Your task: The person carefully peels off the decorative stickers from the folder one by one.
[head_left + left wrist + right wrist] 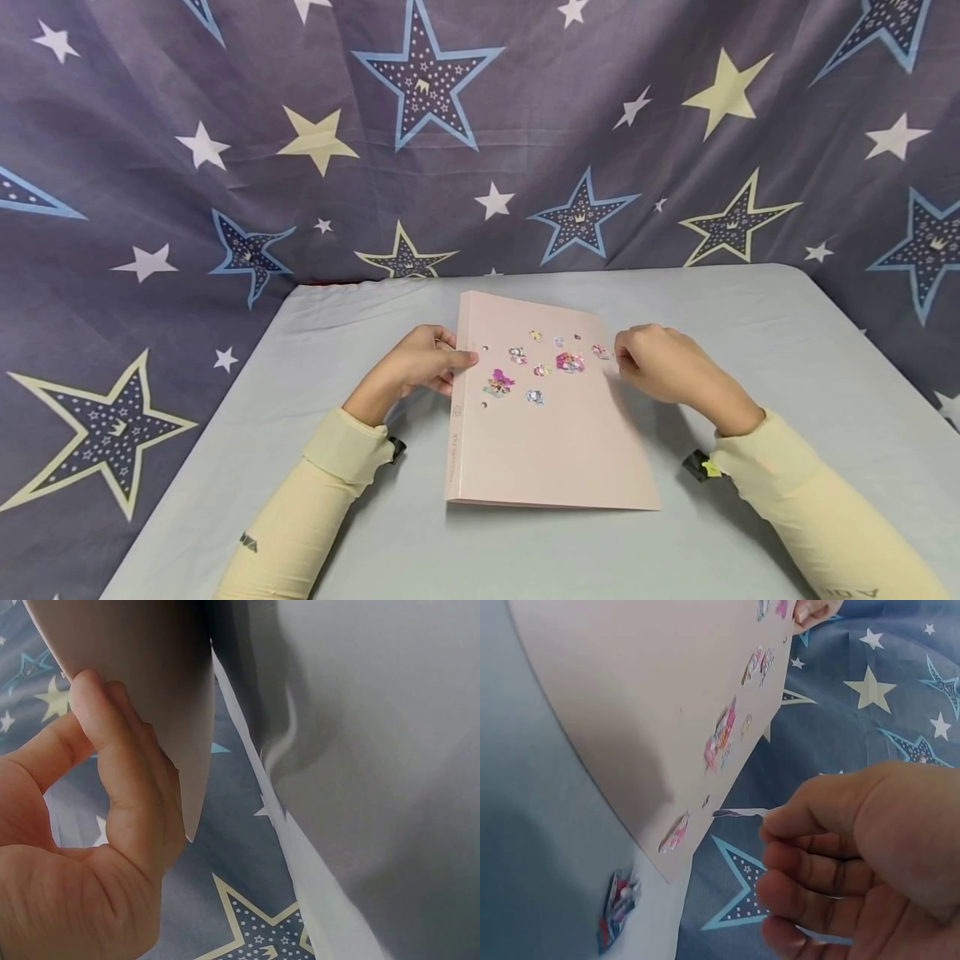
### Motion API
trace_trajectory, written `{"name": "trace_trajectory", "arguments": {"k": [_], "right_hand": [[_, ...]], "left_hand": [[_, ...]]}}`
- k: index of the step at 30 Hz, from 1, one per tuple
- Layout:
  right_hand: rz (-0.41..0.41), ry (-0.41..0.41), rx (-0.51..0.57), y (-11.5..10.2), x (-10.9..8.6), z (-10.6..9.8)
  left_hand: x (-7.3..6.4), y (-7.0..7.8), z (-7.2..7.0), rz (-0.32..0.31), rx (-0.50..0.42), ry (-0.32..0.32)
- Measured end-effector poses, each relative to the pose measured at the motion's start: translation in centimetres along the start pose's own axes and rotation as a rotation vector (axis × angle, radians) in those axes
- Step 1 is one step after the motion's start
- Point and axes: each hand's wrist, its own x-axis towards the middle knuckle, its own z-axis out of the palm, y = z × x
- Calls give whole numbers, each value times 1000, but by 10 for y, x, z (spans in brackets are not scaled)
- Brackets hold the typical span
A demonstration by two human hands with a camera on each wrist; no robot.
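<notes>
A pale pink folder (pixel 555 450) lies tilted on the table, its spine to the left. Shiny stickers, several of them, are scattered over the upper part of its cover, a bright pink one (pixel 570 362) among them. My left hand (pixel 420 362) grips the spine edge, thumb on the cover and fingers behind; the left wrist view shows those fingers against the folder (pixel 142 645). Just off the folder's right edge is my right hand (pixel 667 367). Between thumb and forefinger it pinches a small thin sticker (pixel 739 813), seen edge-on, its other fingers curled.
Pale grey cloth covers the table (pixel 360 533). A crumpled-looking colourful shiny piece (pixel 619 907) shows beside the folder's edge in the right wrist view. Behind the table hangs a dark curtain (pixel 525 108) printed with stars.
</notes>
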Motion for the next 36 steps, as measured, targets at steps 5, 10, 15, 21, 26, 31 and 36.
{"name": "trace_trajectory", "arguments": {"k": [5,10,15,21,26,31,36], "right_hand": [[38,-51,-17,4,-1,-5],[88,-66,-124,11,-3,-6],[112,-93,-243,19,-3,-2],[151,-117,-290,22,-4,4],[156,-136,-275,23,-4,9],[154,-202,-236,20,0,13],[134,-240,-174,18,0,14]], "left_hand": [[0,0,0,-5,4,4],[1,-1,-1,-5,2,1],[0,-1,-1,-8,-1,-1],[1,-1,-1,-8,-3,-2],[1,-1,-1,-7,-6,-5],[1,-1,0,-4,-9,-5],[1,-2,0,-3,-9,-5]]}}
